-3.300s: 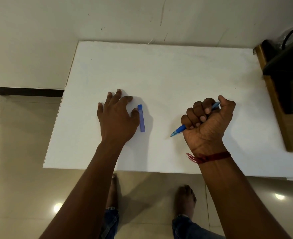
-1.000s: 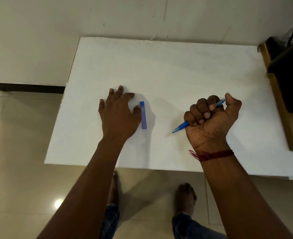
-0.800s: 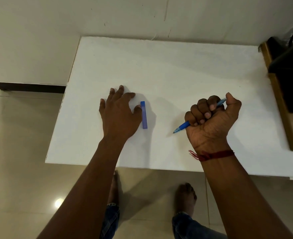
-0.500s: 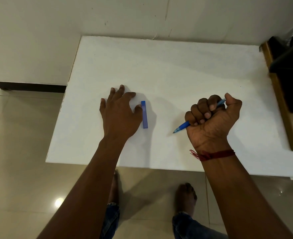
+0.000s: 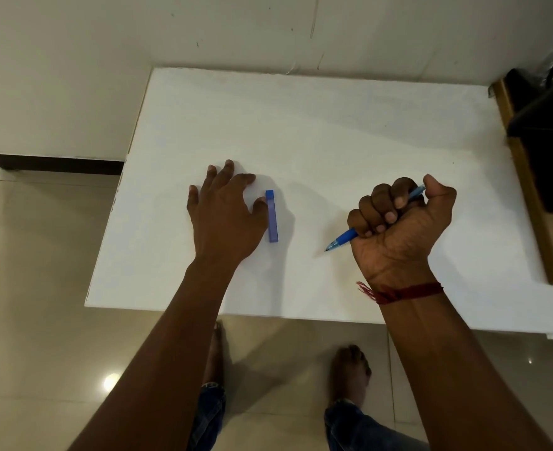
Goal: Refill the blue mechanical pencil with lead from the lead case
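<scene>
We see the right hand [image 5: 398, 229] curled into a fist around the blue mechanical pencil [image 5: 343, 238], palm side turned up toward the camera. The pencil runs slantwise through the fist: its tip juts out low on the left, over the white table [image 5: 333, 131], and its rear end shows at the top of the fist, beside the thumb. A red thread bracelet [image 5: 405, 292] circles that wrist. The left hand [image 5: 224, 219] lies palm down on the table with fingers loosely spread, gripping nothing. The blue lead case [image 5: 272, 216] lies flat on the table just to the right of this hand, lengthwise away from us; the thumb tip sits at its left edge, and we cannot tell whether they touch. Case and pencil lie well apart.
</scene>
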